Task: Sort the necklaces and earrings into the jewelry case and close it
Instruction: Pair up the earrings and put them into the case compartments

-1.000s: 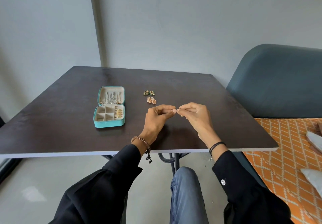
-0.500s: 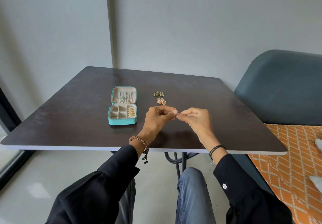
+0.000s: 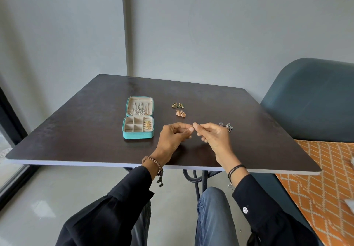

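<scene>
A dark bench stands against a grey wall, with a blue chair to its right. On it the teal jewelry case lies open. Silver necklaces hang in its lid and gold earrings fill its right compartments. Green earrings and rose-gold earrings lie just right of the case, and a dark pair is farther right.

Over the near bench, the left hand curls and pinches a tiny gold piece. The right hand meets it fingertip to fingertip, pinched tight. I cannot tell on what.
</scene>
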### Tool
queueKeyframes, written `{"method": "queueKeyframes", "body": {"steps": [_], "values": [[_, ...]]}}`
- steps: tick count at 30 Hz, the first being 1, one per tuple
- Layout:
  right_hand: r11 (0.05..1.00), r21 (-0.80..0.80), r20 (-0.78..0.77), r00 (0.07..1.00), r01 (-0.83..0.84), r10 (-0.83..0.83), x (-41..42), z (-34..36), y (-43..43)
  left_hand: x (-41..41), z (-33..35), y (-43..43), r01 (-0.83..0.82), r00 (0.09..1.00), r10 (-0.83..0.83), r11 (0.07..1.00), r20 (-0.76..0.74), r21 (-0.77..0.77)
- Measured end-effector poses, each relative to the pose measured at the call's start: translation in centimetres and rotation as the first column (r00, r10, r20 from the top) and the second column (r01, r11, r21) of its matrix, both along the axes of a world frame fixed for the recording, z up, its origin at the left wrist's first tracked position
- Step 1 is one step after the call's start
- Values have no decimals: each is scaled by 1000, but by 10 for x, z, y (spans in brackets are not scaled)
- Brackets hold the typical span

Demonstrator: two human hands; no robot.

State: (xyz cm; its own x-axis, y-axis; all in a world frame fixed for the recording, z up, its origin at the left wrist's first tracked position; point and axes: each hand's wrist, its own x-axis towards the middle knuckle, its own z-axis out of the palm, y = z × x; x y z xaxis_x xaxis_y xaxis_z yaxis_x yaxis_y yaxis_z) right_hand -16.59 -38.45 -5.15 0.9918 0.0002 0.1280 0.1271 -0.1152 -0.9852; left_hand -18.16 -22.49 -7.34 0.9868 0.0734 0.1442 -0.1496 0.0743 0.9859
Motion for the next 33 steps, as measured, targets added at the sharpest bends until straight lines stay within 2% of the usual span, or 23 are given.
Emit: {"method": "queueKeyframes", "body": {"steps": [5,13,22,26,30,33], "values": [[998,45,-72,997,38,-35,6,-5,6,2,-2,3,-7,1000,7,1000,4,-13],[1000,31,-30,1000,-1,2,14,-10,8,10,-4,5,-27,1000,27,1000,-6,-15],[976,-160,-5,989,-145,146,22,-20,-3,14,-7,7,-39,999,37,998,-36,-42],[963,-228,-26,989,-147,145,23,-19,3,13,-7,6,-53,998,52,998,-20,-43],[974,-178,2,990,-138,141,18,-17,9,11,-5,9,-60,998,59,995,-14,-77],[986,-63,25,987,-157,158,12,-11,10,10,-3,9,-83,996,80,989,-32,-122]]}}
